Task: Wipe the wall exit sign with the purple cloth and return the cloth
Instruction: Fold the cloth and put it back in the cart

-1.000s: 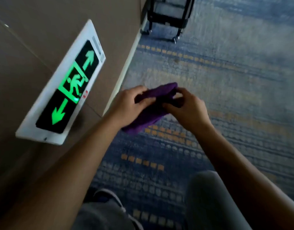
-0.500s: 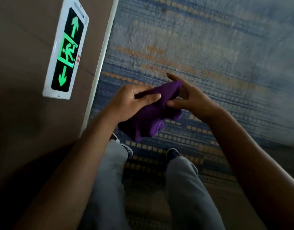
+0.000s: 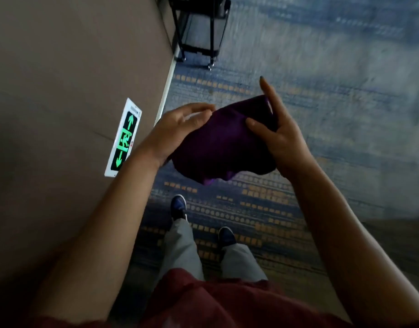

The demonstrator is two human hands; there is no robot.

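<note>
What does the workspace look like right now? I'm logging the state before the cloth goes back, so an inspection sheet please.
Surface: blue patterned carpet meeting a tan wall.
Job's things: lit green exit sign low on the wall; purple cloth bunched, held clear of the sign.
Clutter: nothing seen.
Grippers: left hand and right hand both grip the cloth.
Cables: nothing seen.
Surroundings: black wheeled cart by the wall ahead; person's shoes on the carpet.
</note>
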